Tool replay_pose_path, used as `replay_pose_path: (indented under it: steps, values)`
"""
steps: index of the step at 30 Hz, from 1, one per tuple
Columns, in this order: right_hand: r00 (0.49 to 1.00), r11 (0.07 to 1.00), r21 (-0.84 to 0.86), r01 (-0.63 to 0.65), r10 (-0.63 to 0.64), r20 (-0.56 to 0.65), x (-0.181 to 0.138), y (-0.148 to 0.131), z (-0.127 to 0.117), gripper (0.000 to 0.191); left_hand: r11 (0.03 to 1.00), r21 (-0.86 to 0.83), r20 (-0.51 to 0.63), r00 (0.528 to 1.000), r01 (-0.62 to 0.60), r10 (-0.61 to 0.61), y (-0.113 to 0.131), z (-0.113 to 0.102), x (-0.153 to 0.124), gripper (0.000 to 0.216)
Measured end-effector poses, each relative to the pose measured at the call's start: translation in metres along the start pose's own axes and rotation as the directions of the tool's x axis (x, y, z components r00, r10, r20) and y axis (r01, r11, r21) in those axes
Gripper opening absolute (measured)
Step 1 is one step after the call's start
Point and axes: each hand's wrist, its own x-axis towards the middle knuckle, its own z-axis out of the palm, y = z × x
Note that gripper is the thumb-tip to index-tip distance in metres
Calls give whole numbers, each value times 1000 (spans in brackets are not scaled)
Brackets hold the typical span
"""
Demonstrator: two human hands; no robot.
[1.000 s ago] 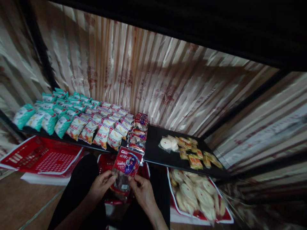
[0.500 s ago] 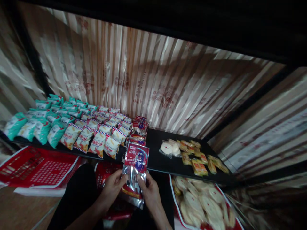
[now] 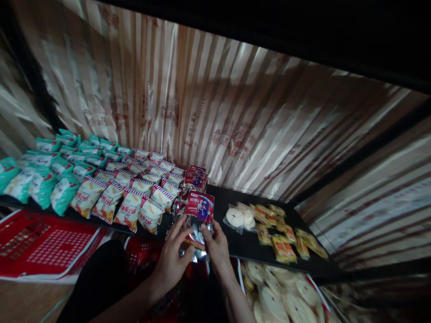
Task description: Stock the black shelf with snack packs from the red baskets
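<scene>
A shiny foil snack packet [image 3: 199,205], dark red at the top and silver below, lies tilted at the front of the black shelf. My right hand [image 3: 216,246] grips its lower right side, thumb on the front. My left hand [image 3: 173,256] is open along the packet's left side, its stretched fingers touching the foil. Behind, a row of similar red packets [image 3: 194,176] stands on the shelf; my packet overlaps the nearest ones. To their left are several white shrimp-snack bags [image 3: 126,207] with striped edges.
Teal snack bags [image 3: 42,186] fill the left of the shelf. On its right [image 3: 232,244] lie round white packaged pieces [image 3: 235,216] and small yellow packets [image 3: 283,248]. Below are a red basket [image 3: 67,255] and a basket of flat pale packs [image 3: 279,296]. A striped curtain [image 3: 202,89] hangs behind.
Both hands have moved forward and up with the foil packet, onto the front of the red packet row. My left fingers have loosened from a pinch and spread over its side. The view has shifted slightly.
</scene>
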Motion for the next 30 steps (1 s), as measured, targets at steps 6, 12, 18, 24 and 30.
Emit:
replay_pose_path:
  steps: [6,12,18,24,30]
  values:
    - [1000,994,-101,31,-31,0,39,1,3,50,994,92,-23,998,-59,61,-15,12,30,33]
    - [1000,988,-152,17,-15,16,63,-1,6,58,992,123,-77,997,0,9,-27,26,53,33]
    - [993,917,-379,121,-114,40,81,9,2,55,995,47,-116,989,93,-87,-37,32,70,33]
    - [914,464,-845,265,-400,67,95,-2,7,37,988,35,-80,986,150,-146,-41,34,78,30]
    - [805,265,-802,535,-448,389,130,-19,40,37,988,50,-102,985,146,-140,-45,37,80,31]
